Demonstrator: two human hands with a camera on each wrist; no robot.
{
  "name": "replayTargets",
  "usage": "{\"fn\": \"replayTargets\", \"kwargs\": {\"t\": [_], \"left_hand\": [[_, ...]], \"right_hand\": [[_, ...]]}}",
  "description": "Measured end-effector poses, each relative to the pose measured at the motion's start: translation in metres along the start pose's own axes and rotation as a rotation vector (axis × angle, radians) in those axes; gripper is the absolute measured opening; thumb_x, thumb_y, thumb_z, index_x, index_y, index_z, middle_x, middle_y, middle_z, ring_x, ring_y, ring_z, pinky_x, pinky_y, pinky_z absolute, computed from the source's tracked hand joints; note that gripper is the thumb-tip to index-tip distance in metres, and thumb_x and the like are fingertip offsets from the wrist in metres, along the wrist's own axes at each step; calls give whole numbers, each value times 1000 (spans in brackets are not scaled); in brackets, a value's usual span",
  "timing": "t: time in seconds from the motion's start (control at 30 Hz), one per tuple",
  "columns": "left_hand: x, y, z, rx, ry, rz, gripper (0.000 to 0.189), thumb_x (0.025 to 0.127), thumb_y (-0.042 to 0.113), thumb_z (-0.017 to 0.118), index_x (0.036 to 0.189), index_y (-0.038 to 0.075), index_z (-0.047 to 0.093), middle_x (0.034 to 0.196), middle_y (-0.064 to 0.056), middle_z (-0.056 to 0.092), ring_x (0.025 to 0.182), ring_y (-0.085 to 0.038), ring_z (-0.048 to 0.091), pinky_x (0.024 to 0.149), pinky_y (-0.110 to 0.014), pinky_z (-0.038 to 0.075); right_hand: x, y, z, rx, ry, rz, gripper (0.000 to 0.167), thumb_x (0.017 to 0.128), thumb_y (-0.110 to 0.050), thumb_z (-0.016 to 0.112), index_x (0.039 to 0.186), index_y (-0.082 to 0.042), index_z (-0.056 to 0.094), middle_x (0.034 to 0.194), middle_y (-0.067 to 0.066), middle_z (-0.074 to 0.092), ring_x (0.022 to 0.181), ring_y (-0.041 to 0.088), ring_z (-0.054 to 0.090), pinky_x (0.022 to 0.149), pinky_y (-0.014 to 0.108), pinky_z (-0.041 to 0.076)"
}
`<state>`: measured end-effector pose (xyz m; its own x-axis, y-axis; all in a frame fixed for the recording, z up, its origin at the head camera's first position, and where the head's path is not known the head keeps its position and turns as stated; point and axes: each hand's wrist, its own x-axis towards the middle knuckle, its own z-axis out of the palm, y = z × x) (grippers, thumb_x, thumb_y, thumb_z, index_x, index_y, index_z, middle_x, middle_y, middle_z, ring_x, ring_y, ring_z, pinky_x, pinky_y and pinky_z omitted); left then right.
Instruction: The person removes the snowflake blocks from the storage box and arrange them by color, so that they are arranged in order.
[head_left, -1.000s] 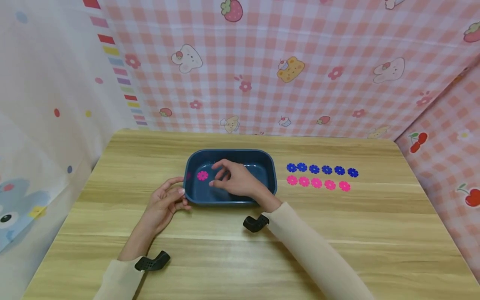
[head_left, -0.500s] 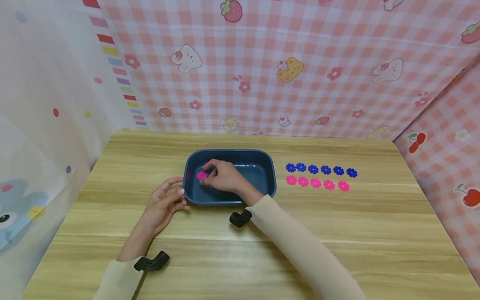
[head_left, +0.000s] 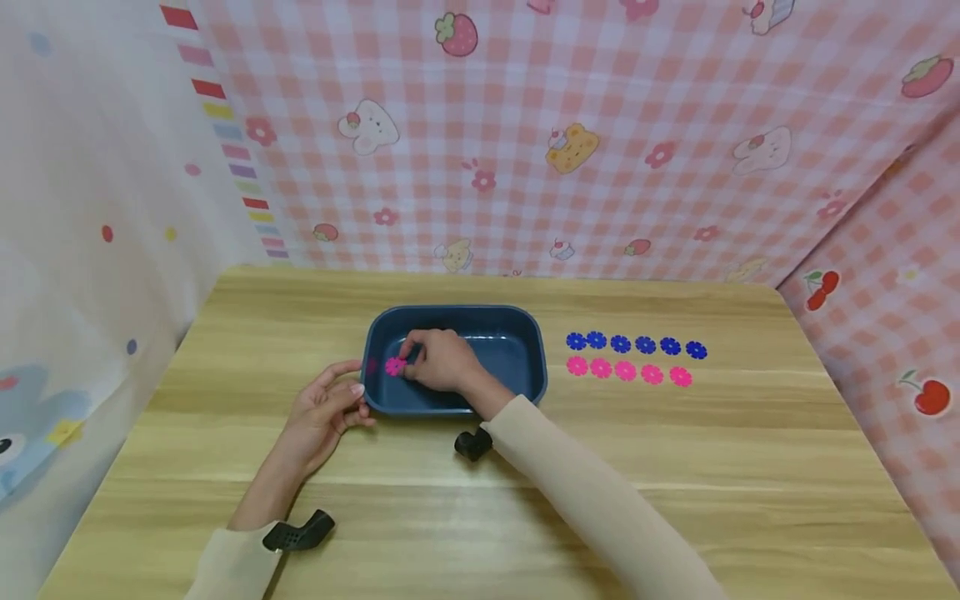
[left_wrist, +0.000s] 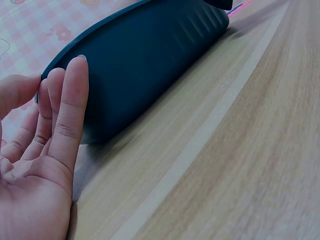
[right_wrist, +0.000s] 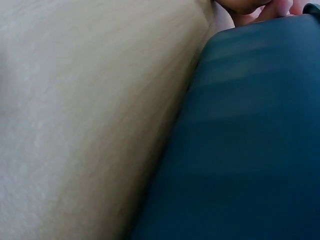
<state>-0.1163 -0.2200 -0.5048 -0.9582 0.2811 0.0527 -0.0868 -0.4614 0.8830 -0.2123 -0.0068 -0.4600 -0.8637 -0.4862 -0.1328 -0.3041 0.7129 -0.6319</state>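
Note:
A dark blue rectangular tray [head_left: 504, 360] stands on the wooden table. My left hand [head_left: 322, 414] holds its near left corner. In the left wrist view, the thumb [left_wrist: 17, 94] is at the rim while fingers lie against the outer wall. Inside the tray, my right hand [head_left: 442, 361] reaches to the left end. Its thumb and index finger pinch the edge of a pink flower-shaped plastic disc [head_left: 393, 367]. The right wrist view mostly takes in the tray's outer wall [right_wrist: 245, 125], with a bit of the hand at the top and the disc hidden.
Right of the tray lies a row of several blue flower discs [head_left: 645, 344], with a row of several pink discs [head_left: 625, 371] in front of it. A pink checked cloth [head_left: 510, 133] hangs behind the wooden table [head_left: 390, 517].
My right hand has moved left inside the tray and taken hold of the pink disc, which has shifted slightly toward me. The left hand stays at the tray's corner.

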Motion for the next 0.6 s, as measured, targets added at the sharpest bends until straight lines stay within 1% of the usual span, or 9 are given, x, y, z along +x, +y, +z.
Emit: {"fn": "replayTargets", "kwargs": {"t": [0.13,0.33,0.47,0.6], "left_hand": [[-1,-1,0,1,-2,6,35,105,-5,46,139,3,46,88,0,72,76,-10,70,70,-29,67],[0,-1,-1,-1,4,0,34,105,-4,48,138,4,47,88,0,72,75,-10,70,70,-29,67],[0,-1,-1,-2,1,2,34,105,-4,48,138,5,47,89,0,72,76,-10,70,71,-29,67],[-1,-1,0,-6,0,3,34,105,-4,48,138,5,47,89,-1,72,76,-10,70,71,-29,67]], "right_hand": [[-1,0,1,3,0,1,17,91,-32,79,101,-20,72,70,-7,69,63,6,62,59,20,48],[-2,-1,-1,3,-13,14,26,90,-32,80,111,-19,72,71,-7,68,62,6,62,59,20,48],[-3,-1,-1,-10,-26,10,23,90,-32,80,107,-18,73,71,-6,67,63,6,60,59,20,48],[-4,-1,-2,13,-35,9,19,89,-28,81,101,-18,70,75,-6,67,66,7,59,63,20,48]]}}
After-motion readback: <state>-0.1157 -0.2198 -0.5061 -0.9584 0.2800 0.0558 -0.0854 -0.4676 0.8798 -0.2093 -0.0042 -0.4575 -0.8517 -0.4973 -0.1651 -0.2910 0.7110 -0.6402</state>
